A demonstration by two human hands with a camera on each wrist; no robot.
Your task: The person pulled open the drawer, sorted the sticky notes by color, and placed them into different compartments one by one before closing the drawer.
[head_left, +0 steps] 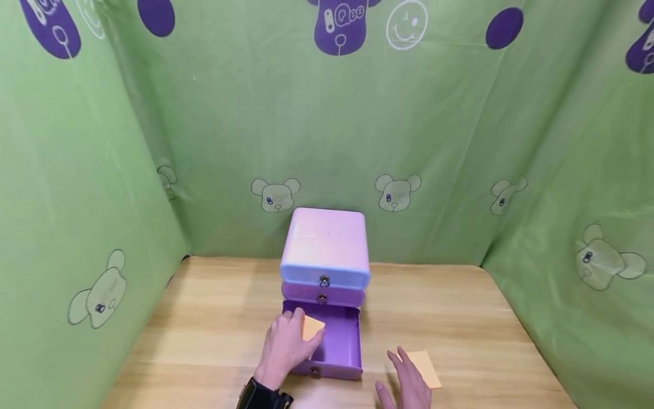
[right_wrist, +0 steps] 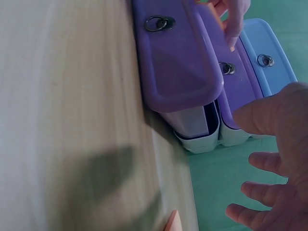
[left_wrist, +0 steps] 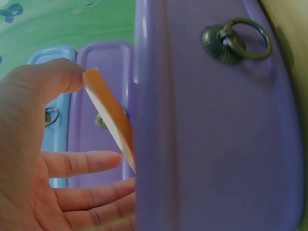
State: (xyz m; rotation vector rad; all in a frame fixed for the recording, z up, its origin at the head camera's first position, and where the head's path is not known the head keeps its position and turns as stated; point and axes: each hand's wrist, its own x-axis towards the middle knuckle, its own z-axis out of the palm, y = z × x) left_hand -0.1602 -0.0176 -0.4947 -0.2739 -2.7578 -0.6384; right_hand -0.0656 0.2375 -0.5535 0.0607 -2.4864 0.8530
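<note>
In the head view my left hand (head_left: 288,342) holds an orange sticky note pad (head_left: 311,328) inside the pulled-out bottom drawer (head_left: 347,336) of a small chest. The left wrist view shows the thumb against one end of the tilted pad (left_wrist: 111,113); the drawer front (left_wrist: 211,134) hides its other end and some fingertips. My right hand (head_left: 409,382) hovers right of the drawer, fingers apart and holding nothing. Beside and partly under it, a second orange sticky note pad (head_left: 427,368) lies on the table. Only a corner of that pad (right_wrist: 173,222) shows in the right wrist view.
The chest (head_left: 329,236) has a pink top, a blue upper drawer (head_left: 301,275) and a purple middle drawer (head_left: 298,292), both closed, with ring pulls. It stands near the back of the wooden table (head_left: 219,318). Green printed cloth (head_left: 327,125) encloses the back and sides.
</note>
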